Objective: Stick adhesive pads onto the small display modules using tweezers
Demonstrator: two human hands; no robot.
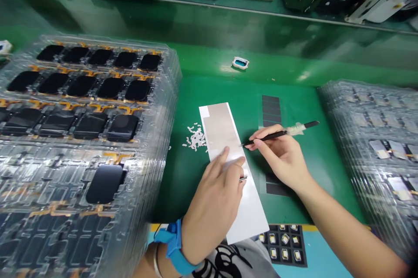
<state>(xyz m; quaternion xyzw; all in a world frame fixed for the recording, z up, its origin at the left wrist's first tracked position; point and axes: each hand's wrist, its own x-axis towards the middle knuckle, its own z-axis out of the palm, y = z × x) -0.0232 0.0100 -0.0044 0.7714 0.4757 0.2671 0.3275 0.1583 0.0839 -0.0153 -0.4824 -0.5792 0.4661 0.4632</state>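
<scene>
A long white backing strip point(222, 132) lies on the green mat in front of me. My left hand point(217, 193) rests on its middle, fingers pressed flat on the strip, with a blue wrist strap point(174, 243) on that wrist. My right hand point(282, 156) grips black tweezers point(277, 135) wrapped in pale tape, tips touching the strip's right edge. A heap of small white paper bits point(196, 137) sits just left of the strip. Dark rectangular pads point(271, 110) lie on the mat to the right of the strip.
A tall stack of clear trays point(81, 108) holding black screen parts with orange flex cables fills the left. Another clear tray stack point(379, 138) stands at the right. A small white-and-blue part point(241, 63) lies farther back. A black tray of small components point(284, 245) is at the near edge.
</scene>
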